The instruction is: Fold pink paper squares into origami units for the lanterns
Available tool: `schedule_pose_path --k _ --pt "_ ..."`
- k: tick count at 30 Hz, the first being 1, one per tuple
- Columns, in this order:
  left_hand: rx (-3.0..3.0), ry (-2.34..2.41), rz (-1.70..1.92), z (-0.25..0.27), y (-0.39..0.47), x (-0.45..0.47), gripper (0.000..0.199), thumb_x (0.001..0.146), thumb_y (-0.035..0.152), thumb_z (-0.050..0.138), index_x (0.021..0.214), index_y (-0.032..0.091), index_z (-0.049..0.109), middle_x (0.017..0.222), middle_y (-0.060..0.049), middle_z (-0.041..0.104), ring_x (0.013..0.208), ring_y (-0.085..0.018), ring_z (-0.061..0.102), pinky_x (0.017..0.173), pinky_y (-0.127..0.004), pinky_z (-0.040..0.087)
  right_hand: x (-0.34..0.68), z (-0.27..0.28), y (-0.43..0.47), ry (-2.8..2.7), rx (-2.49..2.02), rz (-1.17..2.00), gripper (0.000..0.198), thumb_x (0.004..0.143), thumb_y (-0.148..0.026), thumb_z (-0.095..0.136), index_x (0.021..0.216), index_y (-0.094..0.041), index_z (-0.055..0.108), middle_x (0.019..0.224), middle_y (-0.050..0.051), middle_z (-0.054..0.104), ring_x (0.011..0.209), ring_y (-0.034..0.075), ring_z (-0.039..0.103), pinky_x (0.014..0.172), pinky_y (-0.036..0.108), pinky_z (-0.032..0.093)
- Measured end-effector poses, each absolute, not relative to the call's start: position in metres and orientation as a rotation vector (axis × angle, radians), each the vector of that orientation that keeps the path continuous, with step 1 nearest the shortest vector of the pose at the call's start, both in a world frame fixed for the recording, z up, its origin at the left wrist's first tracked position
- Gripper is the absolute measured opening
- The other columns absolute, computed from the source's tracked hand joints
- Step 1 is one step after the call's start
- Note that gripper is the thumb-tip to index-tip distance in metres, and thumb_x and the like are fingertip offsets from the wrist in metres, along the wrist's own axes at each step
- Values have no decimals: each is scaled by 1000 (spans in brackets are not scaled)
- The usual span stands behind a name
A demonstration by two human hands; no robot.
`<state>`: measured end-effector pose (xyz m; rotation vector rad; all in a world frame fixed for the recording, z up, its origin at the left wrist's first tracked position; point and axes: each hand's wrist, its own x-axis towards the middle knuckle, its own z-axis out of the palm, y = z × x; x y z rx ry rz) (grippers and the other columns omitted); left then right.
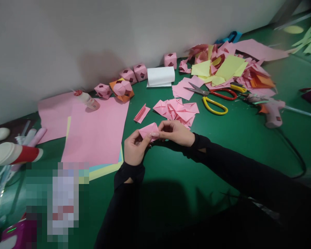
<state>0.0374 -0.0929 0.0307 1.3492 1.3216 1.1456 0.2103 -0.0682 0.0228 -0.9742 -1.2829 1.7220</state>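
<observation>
Between my two hands is a small folded piece of pink paper, held just above the green table. My left hand pinches it from the left, thumb on top. At its right edge, the fingertips of my right hand are closed on the same paper. Just beyond lies one narrow folded pink paper. A heap of folded pink paper pieces spreads behind my right hand. The undersides of my fingers are hidden.
Pink sheets and a small bottle lie left. Folded paper cubes line the wall beside a white paper roll. Scissors, paper scraps and a glue gun with its cord are right. A paper cup lies far left.
</observation>
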Motion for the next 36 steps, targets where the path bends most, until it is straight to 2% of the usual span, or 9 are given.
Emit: schedule_pose_path --k 7,16,22,30,36 --pt "1369 1379 1133 31 -93 37 28 71 41 75 74 15 67 58 2 63 50 -11 55 47 -21 47 210 22 -69 -1334 -995 1690 40 63 -46 84 68 -17 57 61 -2 60 56 9 53 52 22 42" --pt "1298 1432 1199 32 -96 41 30 71 40 77 86 14 74 65 0 67 49 -10 53 49 -21 46 212 24 -66 -1301 -970 1716 36 72 -49 76 84 -16 69 69 -2 63 64 11 60 66 27 52" --pt "1297 1416 1192 31 -94 41 32 70 42 77 84 13 72 62 1 65 47 -9 54 47 -21 48 211 23 -67 -1217 -988 1766 37 68 -50 78 80 -16 73 75 1 69 69 13 66 72 30 57" --pt "1188 1382 1234 31 -93 40 31 69 41 78 77 14 67 61 1 66 48 -9 60 46 -20 54 207 27 -71 -1151 -978 1709 36 68 -48 79 78 -15 70 67 0 66 61 11 63 65 28 57" --pt "1193 1367 1207 31 -93 38 28 72 39 78 80 14 69 63 -1 69 49 -11 64 50 -22 56 207 28 -71 -1171 -1000 1680 32 67 -43 81 75 -15 68 65 -1 65 60 11 62 64 27 55"
